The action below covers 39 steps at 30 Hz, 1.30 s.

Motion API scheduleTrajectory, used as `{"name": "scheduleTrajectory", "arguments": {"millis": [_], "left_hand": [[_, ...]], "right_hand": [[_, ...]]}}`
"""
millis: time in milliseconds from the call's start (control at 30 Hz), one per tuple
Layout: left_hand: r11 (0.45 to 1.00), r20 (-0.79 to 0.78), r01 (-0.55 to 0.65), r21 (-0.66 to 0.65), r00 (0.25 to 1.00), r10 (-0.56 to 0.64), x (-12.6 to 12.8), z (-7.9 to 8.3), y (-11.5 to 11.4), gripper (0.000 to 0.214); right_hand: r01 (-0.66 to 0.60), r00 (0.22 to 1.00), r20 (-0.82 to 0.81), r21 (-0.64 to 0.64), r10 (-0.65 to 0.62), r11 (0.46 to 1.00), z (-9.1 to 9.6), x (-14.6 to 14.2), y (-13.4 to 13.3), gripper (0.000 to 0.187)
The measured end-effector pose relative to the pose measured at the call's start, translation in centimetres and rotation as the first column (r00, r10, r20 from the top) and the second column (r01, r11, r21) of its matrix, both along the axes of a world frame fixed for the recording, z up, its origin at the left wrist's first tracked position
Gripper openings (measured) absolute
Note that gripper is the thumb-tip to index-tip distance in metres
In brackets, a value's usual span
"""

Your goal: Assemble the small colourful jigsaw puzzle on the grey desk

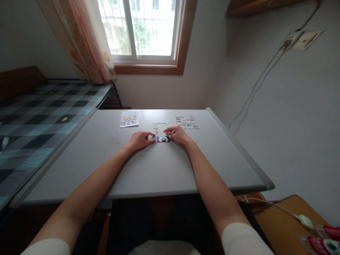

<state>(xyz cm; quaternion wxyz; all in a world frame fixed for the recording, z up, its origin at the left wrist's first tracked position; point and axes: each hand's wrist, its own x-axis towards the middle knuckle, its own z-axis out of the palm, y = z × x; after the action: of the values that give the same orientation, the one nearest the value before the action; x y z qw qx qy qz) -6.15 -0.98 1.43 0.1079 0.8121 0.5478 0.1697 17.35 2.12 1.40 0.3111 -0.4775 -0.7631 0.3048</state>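
Puzzle [163, 139] on table [159, 173], centre, ahead of torso. I see 4 joined sides around bare middle. Left hand [140, 140]: thumb and forefinger apart, tips at puzzle's lower left corner. Right hand [180, 134]: fingers bent over puzzle's right side; I cannot tell whether fingertips grip piece. Loose pieces [189, 124] spread just beyond right hand. Picture sheet [129, 119] lies flat, far left of puzzle.
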Motion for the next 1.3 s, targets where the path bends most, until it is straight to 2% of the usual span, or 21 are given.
{"name": "scheduleTrajectory", "arguments": {"millis": [233, 833, 1067, 1300], "left_hand": [[1.000, -0.002, -0.010, -0.012, 1.000, 0.010, 0.2, 0.4, -0.2, 0.045], [1.000, 0.003, -0.003, -0.002, 1.000, 0.003, 0.1, 0.0, 0.1, 0.046], [1.000, -0.006, -0.002, -0.008, 1.000, 0.002, 0.1, 0.2, 0.0, 0.047], [1.000, -0.005, -0.002, -0.013, 1.000, 0.002, 0.0, 0.0, 0.0, 0.048]], "right_hand": [[-0.002, 1.000, 0.017, -0.001, 0.002, 1.000, 0.2, -0.3, -0.4, 0.022], [0.040, 0.999, 0.018, -0.071, -0.038, 0.997, 0.0, 0.1, -0.1, 0.018], [0.091, 0.996, 0.017, 0.049, -0.092, 0.995, 0.0, 0.8, 0.4, 0.020], [0.114, 0.992, 0.057, 0.024, -0.116, 0.993, 0.5, 1.7, 0.5, 0.014]]}}
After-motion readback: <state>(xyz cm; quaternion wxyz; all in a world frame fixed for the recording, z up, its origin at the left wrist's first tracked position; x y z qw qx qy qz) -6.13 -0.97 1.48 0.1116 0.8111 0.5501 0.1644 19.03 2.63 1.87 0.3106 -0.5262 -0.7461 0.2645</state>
